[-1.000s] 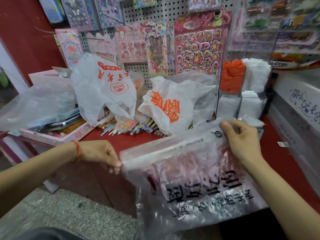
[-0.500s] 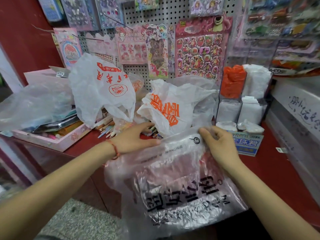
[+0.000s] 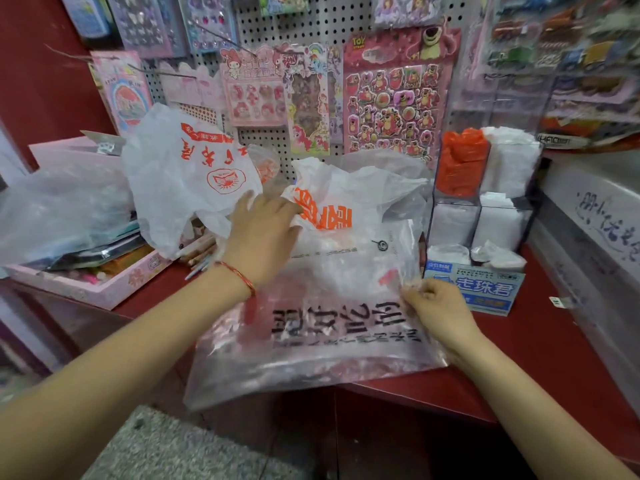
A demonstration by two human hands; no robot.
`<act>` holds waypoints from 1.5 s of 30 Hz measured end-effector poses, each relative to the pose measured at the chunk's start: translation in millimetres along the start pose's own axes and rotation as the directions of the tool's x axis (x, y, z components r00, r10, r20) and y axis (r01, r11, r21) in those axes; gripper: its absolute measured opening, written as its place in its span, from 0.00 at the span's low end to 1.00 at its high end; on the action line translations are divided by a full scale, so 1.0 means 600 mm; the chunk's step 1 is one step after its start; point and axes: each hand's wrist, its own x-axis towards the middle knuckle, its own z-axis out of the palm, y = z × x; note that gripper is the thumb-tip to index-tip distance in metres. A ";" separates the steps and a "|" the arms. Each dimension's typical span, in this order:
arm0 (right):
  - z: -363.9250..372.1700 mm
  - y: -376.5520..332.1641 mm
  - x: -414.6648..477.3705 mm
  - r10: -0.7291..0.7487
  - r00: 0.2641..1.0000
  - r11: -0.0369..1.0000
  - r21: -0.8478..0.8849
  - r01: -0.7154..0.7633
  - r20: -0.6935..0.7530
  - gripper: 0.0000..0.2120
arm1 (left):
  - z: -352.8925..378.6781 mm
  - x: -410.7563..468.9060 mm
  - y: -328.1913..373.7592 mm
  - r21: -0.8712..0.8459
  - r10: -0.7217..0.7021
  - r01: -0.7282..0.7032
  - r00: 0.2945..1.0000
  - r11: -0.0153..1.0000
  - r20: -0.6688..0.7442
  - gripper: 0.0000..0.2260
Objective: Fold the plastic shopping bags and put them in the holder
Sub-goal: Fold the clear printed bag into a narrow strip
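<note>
A clear plastic bag with black lettering point(image 3: 322, 344) lies spread on the red counter point(image 3: 540, 362), its near edge hanging over the front. My left hand point(image 3: 263, 233) rests flat, fingers straight, on the bag's far left part, touching the white bag with orange print point(image 3: 349, 202) behind it. My right hand point(image 3: 433, 310) pinches the clear bag's right edge. A clear acrylic holder point(image 3: 485, 199) stands at the back right, with folded orange and white bags in its compartments.
Another white bag with red print point(image 3: 180, 178) and a crumpled clear bag point(image 3: 59, 209) sit at the left over a pink tray point(image 3: 90, 289). A blue box point(image 3: 485, 289) stands before the holder. Sticker packs hang on the pegboard point(image 3: 263, 29). Pens lie by the tray.
The clear bag went from held up to laid on the counter. My left hand moved from its left edge onto its far part; my right hand slid down its right side.
</note>
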 end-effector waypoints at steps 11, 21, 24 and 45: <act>0.015 -0.015 -0.038 -0.545 0.836 0.633 -0.619 0.465 0.071 0.24 | 0.106 -0.134 0.069 -0.184 0.145 -0.033 0.755 0.982 0.639 0.29; -0.007 0.009 -0.038 -0.008 0.752 0.771 -0.475 0.424 0.660 0.53 | 0.058 -0.149 -0.035 -0.285 0.111 0.050 0.846 0.957 0.522 0.55; 0.002 0.005 -0.046 -0.006 0.727 0.704 -0.513 0.491 0.687 0.48 | 0.028 -0.188 0.006 -0.230 0.197 -0.127 0.929 0.965 0.314 0.39; -0.004 0.032 -0.051 -0.059 0.692 0.464 -0.594 0.657 0.719 0.41 | 0.057 -0.306 -0.044 0.109 0.398 -0.392 0.917 0.913 -0.032 0.17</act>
